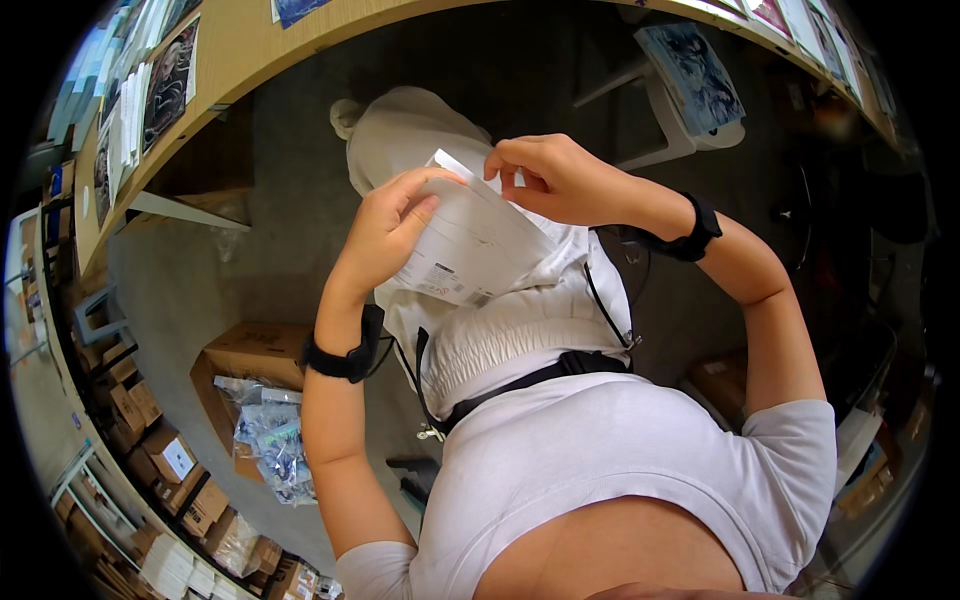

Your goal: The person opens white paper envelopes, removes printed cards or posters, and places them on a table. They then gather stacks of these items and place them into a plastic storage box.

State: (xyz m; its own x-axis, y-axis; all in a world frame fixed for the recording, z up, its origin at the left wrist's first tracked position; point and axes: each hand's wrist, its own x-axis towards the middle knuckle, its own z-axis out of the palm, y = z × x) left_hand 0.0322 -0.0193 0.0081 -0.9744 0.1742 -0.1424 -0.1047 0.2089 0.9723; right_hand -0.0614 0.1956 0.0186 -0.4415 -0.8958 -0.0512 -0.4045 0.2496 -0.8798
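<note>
A flat white paper envelope or packet (480, 244) with printed text and a barcode rests tilted across my lap. My left hand (397, 225) grips its upper left part, thumb on the printed face and fingers over the top edge. At the packet's upper right edge is my right hand (544, 176), its fingers curled with thumb and fingertips close together. Whether those fingertips pinch the edge or a flap cannot be told. What lies inside the packet is hidden.
A wooden table (247, 67) curves ahead, bearing stacked prints. At lower left stands an open cardboard box (255, 349) with plastic-wrapped packs (277, 442). A white stool (664, 112) holds blue illustrated packs (694, 75). Shelves with cartons (169, 454) line the left.
</note>
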